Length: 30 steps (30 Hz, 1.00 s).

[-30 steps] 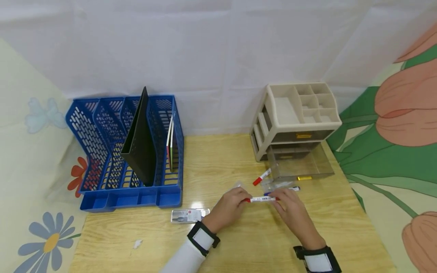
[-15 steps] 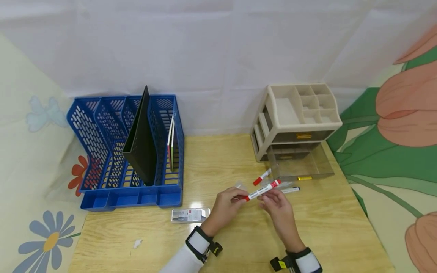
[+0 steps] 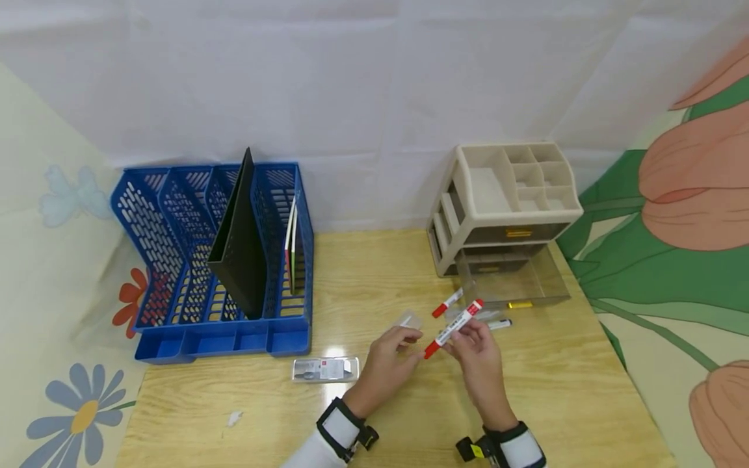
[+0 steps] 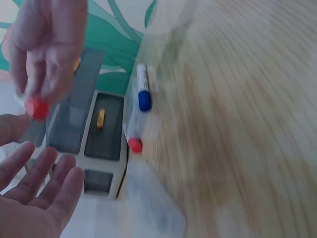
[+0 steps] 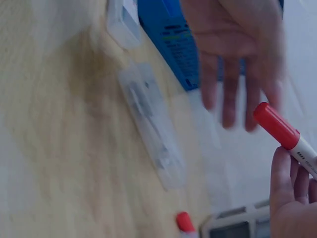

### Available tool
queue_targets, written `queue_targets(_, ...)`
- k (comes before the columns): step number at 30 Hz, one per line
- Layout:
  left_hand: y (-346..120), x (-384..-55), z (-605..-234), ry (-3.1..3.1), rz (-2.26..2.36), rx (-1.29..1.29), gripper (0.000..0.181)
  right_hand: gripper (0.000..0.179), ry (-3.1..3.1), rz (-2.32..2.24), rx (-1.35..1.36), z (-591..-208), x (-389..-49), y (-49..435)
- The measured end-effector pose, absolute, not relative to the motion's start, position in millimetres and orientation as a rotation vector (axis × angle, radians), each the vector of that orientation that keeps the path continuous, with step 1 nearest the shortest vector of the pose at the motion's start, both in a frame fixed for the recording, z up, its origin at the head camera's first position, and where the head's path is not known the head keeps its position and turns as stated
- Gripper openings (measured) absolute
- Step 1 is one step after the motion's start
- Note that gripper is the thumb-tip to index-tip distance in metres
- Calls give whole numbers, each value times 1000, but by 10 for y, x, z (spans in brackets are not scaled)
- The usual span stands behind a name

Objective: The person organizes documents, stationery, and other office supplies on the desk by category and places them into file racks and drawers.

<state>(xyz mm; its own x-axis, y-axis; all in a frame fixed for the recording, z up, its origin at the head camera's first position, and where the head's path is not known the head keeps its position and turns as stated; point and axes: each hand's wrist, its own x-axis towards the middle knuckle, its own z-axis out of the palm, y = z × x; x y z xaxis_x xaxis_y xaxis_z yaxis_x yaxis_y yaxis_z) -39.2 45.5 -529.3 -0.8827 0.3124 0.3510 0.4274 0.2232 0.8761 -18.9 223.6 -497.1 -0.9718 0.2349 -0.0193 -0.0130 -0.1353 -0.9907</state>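
My right hand (image 3: 481, 364) pinches a red-capped whiteboard marker (image 3: 453, 329) around its white barrel. The marker slants, its red cap (image 5: 276, 125) pointing down toward my left hand (image 3: 387, 365). In the left wrist view, the left hand's fingers (image 4: 37, 183) are spread loosely, with a fingertip right by the cap and nothing gripped. Behind the hands on the table lie another red-capped marker (image 3: 448, 303) and a blue-capped marker (image 4: 143, 94), partly hidden by the right hand in the head view. Clear plastic wrapping (image 5: 152, 129) lies just past the left hand.
A beige desk organizer (image 3: 509, 175) stands at the back right, its clear drawer (image 3: 538, 299) pulled out. A blue file rack (image 3: 225, 328) with a black folder (image 3: 242, 260) and thin books stands left. A clear case (image 3: 326, 369) and paper scrap (image 3: 234, 418) lie in front.
The marker has turned from level between both hands to a slant in the right hand. My left fingers have come off its end. My right hand has shifted left and turned palm up.
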Motion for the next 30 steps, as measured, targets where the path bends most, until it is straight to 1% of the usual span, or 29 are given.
queue_targets(3,346,-407,-5308,-2408,-1681,-685,33,35,-2024,2130,-305,-4849,-192,2354)
queue_targets(9,113,-463,-5254,-2402,-1560,-649,35,36,-2062,1935,-358,-4589,-234,2636)
queue_targets(13,-23,-473,-5212,-2416,-1507,-646,37,41,-2098,1875,-358,-4475,-285,2830)
queue_targets(17,-128,-483,-5201,-2455,-1389,-695,44,46,-2315,1730,-308,-4370,-364,3019)
queue_targets(22,-252,-474,-5220,-2509,-1241,-777,61,50,-2673,1434,-198,-4280,-535,3189)
queue_targets(25,-328,-463,-5244,-2531,-1153,-838,68,48,-2795,1337,-75,-4234,-666,3307)
queue_targets(30,-480,-437,-5286,-2567,-971,-915,72,43,-2959,1200,116,-4140,-933,3498)
